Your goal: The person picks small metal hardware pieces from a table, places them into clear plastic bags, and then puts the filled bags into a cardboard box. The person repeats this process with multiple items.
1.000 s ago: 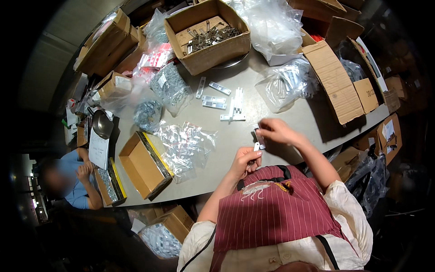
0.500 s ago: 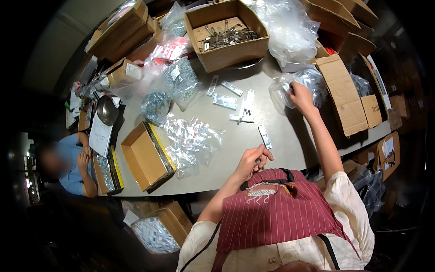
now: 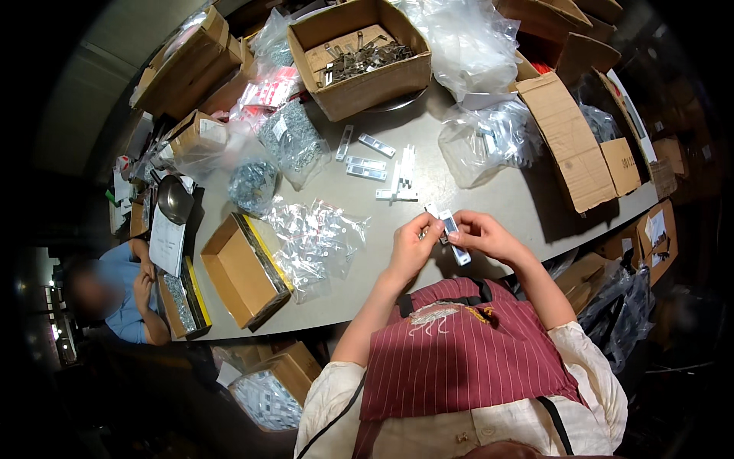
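In front of my apron both hands meet above the table's near part. My right hand [image 3: 489,236] is closed on a flat oblong piece [image 3: 459,250], silver-white with a dark bluish panel, held at a slant. My left hand [image 3: 413,243] pinches a small grey metal piece, mostly covered by the fingers, right beside it. A short whitish end [image 3: 431,208] sticks up between the hands; which hand holds it I cannot tell. Beyond them lie several similar oblong pieces [image 3: 367,162] and a small stack of white strips [image 3: 404,174].
A clear bag of parts [image 3: 478,149] lies to the right, before an upright cardboard flap [image 3: 566,141]. A carton of metal parts [image 3: 352,96] stands at the back. On the left are small plastic bags [image 3: 317,249], an open box [image 3: 241,268] and a seated person [image 3: 126,294].
My right hand has left the clear bag and come back beside my left. The oblong piece that lay on the table is now in my right hand. The view has shifted slightly.
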`<move>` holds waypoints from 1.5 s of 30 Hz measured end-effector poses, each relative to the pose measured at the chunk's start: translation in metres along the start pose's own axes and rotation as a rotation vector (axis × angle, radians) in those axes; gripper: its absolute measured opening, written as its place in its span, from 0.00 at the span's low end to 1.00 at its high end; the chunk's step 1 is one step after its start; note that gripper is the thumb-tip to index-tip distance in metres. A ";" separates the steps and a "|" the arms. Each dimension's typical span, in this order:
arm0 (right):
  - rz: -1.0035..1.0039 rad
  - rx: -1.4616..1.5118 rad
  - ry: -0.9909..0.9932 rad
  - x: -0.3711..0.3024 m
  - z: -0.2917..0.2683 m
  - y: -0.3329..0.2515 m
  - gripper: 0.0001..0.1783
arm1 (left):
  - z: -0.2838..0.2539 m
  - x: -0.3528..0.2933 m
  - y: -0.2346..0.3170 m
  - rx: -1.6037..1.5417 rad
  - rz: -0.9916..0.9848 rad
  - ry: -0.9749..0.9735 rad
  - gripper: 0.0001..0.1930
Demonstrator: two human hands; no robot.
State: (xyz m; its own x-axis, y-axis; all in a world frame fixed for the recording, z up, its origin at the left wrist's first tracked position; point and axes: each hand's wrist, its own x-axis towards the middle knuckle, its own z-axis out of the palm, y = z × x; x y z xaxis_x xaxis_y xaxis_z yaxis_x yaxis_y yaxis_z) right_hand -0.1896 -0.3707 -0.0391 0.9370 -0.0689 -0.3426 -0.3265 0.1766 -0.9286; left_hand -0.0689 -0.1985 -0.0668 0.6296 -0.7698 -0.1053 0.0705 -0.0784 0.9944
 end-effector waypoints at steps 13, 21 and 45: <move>-0.044 0.260 0.192 -0.002 0.026 0.028 0.15 | 0.007 -0.020 0.014 0.207 0.086 0.144 0.21; -0.118 0.298 0.303 0.000 0.030 0.005 0.17 | 0.000 -0.023 -0.001 -0.857 -0.266 -0.068 0.15; 0.092 -1.005 0.307 0.036 0.024 0.045 0.35 | 0.003 -0.035 -0.008 -1.026 -0.469 -0.387 0.10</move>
State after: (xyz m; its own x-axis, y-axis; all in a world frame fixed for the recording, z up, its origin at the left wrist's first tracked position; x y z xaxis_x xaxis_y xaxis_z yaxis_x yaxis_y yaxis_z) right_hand -0.1675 -0.3414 -0.0900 0.8774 -0.3673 -0.3087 -0.4796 -0.6914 -0.5403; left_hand -0.0942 -0.1726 -0.0707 0.1142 -0.9549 -0.2740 0.9281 0.0042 0.3722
